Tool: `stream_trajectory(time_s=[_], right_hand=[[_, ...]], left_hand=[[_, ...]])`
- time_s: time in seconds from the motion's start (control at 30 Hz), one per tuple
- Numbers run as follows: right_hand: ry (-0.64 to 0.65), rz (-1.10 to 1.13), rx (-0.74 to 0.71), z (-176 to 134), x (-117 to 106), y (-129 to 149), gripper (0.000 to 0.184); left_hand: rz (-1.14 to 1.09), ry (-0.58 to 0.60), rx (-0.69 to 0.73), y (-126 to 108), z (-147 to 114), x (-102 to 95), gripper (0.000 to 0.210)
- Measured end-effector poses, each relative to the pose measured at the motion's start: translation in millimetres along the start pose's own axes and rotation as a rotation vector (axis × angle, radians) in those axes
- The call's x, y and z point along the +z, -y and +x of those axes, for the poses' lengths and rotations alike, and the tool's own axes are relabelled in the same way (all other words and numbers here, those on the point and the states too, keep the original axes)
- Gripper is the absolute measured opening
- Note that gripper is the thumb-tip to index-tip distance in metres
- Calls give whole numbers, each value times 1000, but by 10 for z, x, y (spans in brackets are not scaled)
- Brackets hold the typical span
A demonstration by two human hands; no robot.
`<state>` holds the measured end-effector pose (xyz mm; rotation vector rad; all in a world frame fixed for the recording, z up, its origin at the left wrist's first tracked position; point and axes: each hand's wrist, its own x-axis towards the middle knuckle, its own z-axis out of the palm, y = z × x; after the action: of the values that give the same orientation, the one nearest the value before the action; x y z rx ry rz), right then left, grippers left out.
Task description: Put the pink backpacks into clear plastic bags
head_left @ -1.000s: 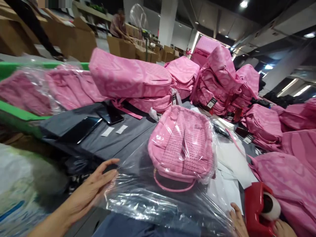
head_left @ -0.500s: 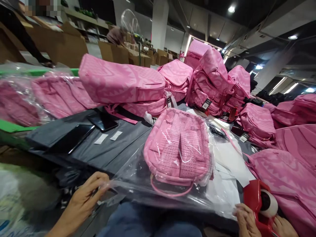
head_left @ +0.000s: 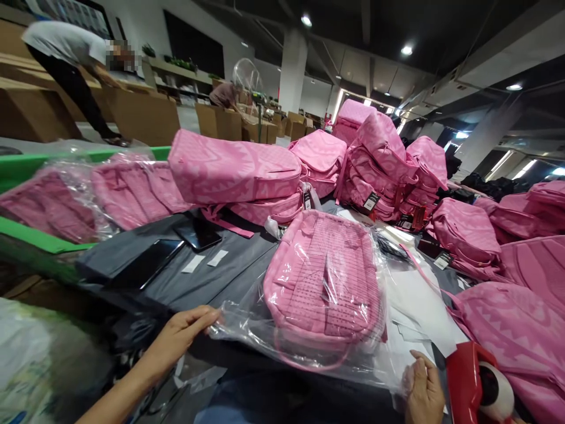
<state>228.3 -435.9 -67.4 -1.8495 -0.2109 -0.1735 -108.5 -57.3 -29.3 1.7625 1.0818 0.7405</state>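
A pink backpack (head_left: 325, 277) lies flat on the grey table (head_left: 185, 277) inside a clear plastic bag (head_left: 247, 327). My left hand (head_left: 179, 338) pinches the bag's near left corner. At the near right, my right hand (head_left: 424, 391) rests on the bag's folded open edge. A red tape dispenser (head_left: 479, 386) with a white roll stands just right of that hand.
Piles of pink backpacks (head_left: 379, 165) crowd the far and right side. Bagged backpacks (head_left: 92, 194) lie on a green surface at left. Two dark tablets (head_left: 148, 262) and white labels (head_left: 205, 261) lie on the table. People bend over cardboard boxes (head_left: 145, 115) behind.
The loose open end of the bag has been folded under toward the backpack. Both hands moved in along the near edge; the view tilted up.
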Motion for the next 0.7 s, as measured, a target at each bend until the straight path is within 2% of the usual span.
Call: stream_trajectory(time_s=[0.07,0.13,0.17,0.2,0.27,0.37,0.53,0.63,0.7], right_hand=[[-1,31,27,-22,-8,32,32],[-14,37,33,-40,-25,66,31],[-25,39,29,-47,-30,87,30],[-36,41,22,-53,-32,113,28],[-50,42,6,-65,-21,170,26],[-58,76,0,-87,24,247,29],[-110,148,4,-148,119,351,56],[-102,184,19,-174,150,446,71],[-100,205,30,-179,159,508,77]], left_hand=[[101,-181,203,-47,-93,73,46],[238,-396,542,-179,-257,242,30],[294,-422,716,-277,-346,357,28],[329,-384,861,-390,-425,483,29],[361,-219,1037,-620,-532,720,31],[402,-61,1051,-853,-560,919,37],[421,96,1061,-865,-501,900,25],[386,99,1096,-813,-483,889,8],[363,73,1127,-798,-469,904,11]])
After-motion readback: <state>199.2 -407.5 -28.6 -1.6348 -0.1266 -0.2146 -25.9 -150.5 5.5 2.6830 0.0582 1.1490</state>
